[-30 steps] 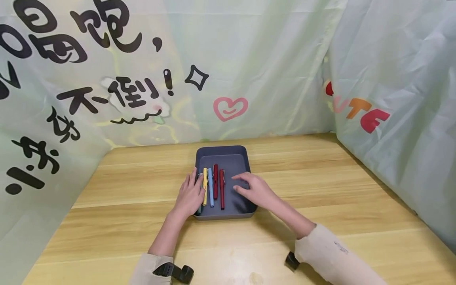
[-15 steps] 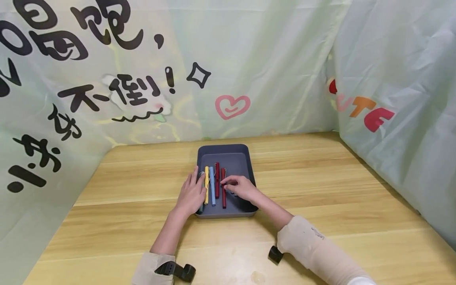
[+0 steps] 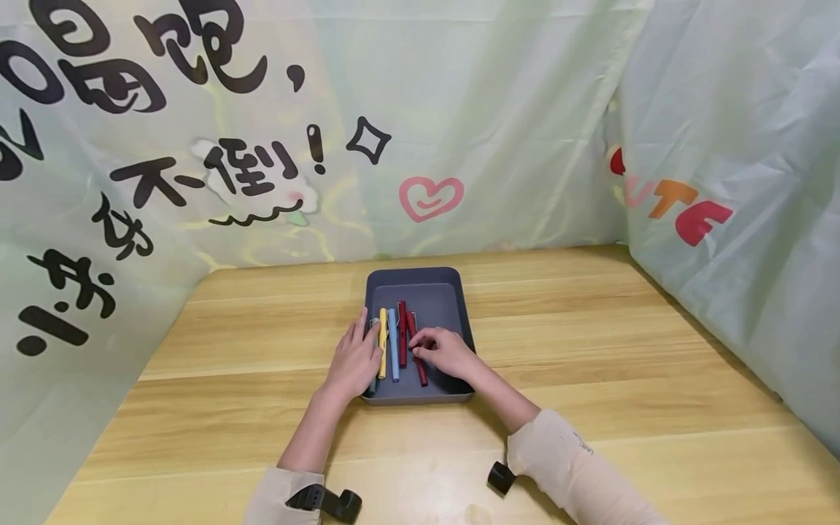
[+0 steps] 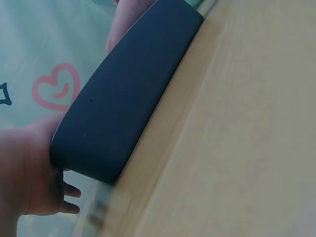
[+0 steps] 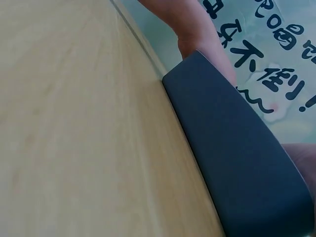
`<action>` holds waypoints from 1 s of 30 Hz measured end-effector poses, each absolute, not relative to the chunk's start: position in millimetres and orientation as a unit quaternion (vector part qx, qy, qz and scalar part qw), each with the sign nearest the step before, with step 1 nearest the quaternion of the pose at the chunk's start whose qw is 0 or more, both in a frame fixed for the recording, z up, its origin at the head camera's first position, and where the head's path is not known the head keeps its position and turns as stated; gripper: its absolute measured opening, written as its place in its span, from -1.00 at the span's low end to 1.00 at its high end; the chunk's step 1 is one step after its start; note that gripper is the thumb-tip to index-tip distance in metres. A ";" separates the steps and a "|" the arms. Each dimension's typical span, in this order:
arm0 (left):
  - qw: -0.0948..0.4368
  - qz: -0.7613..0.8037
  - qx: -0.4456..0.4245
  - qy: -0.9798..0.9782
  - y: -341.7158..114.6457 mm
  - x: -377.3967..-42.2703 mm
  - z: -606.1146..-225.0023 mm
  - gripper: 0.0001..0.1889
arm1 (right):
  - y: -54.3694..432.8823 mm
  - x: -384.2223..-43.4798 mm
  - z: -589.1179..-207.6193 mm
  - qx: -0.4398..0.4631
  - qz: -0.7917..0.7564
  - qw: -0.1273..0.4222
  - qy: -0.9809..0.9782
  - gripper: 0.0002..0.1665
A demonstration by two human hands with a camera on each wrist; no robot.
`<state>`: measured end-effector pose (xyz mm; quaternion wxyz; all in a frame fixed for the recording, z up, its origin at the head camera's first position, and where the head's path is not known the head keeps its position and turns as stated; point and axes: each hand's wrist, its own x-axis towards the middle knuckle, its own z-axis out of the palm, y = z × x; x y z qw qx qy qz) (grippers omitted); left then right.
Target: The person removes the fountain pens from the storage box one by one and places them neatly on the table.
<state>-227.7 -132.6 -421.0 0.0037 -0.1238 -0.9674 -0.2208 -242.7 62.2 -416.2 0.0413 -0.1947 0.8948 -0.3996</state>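
A dark grey tray holds a row of slim pens with clips. From left to right they are a dark green pen, a yellow pen, a light blue pen, a dark red pen and a second dark red pen. That last one lies tilted, and my right hand pinches it near its middle. My left hand lies over the tray's left edge with fingers extended, touching the dark green pen and partly hiding it. In both wrist views the tray wall hides the pens.
The tray stands on a wooden table. Printed cloth hangs behind the table and along both its sides. Each forearm carries a black strap-on camera, the left camera and the right camera.
My right hand has moved left from the tray's right side onto the rightmost dark red pen. That pen has turned from nearly straight to tilted. The left hand has stayed in place.
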 end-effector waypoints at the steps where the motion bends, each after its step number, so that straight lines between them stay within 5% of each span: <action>1: 0.004 -0.221 -0.124 -0.967 -132.6 -227.4 -421.5 -0.48 | 62.3 -242.2 -416.7 -0.200 -0.397 0.040 0.895 -0.89; 9: 0.002 -0.220 -0.124 -0.967 -134.2 -224.1 -425.0 -0.48 | 60.9 -240.0 -421.8 -0.223 -0.359 0.044 0.905 -0.71; 30: 0.003 -0.229 -0.128 -0.965 -132.8 -228.4 -421.8 -0.48 | 63.4 -239.0 -415.4 -0.187 -0.360 0.002 0.914 -0.73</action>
